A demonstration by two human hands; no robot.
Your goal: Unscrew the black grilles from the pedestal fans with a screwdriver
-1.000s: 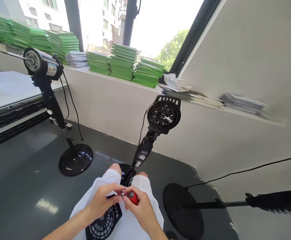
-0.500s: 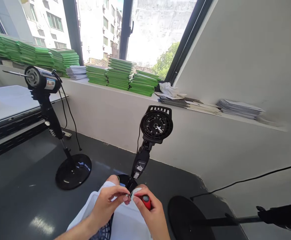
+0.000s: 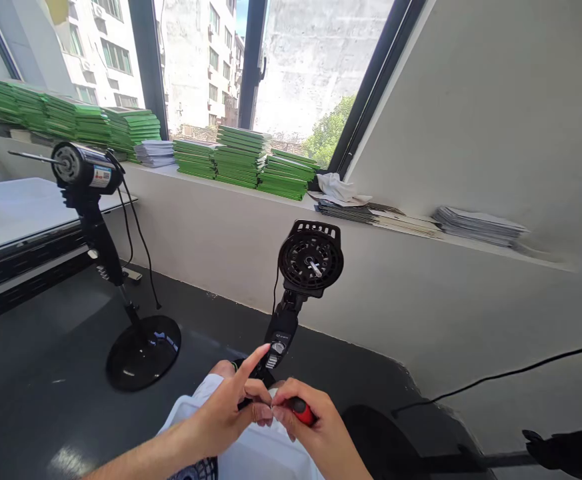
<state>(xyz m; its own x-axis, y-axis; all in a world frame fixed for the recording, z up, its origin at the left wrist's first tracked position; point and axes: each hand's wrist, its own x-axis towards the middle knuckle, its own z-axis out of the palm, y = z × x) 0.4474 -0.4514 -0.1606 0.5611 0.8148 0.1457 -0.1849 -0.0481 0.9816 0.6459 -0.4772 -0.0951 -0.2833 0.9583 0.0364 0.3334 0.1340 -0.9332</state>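
My right hand is closed around a screwdriver with a red and black handle; its shaft is hidden by the fingers. My left hand pinches with thumb and fingers, the index finger raised. Its fingertips meet those of my right hand, and whatever small thing lies between them cannot be made out. Beyond the hands stands a black pedestal fan without blades, its round motor plate facing me with a metal shaft sticking out. On my lap sits a white plastic bin, with a black fan grille partly under my left forearm.
Another bladeless fan stands at left on a round base, beside a white table. A third fan lies at the lower right with its cord trailing. Green stacks line the window sill.
My left index finger has lifted and points up. Both hands have shifted slightly down and right in view, fingertips now together. The screwdriver stays in my right hand.
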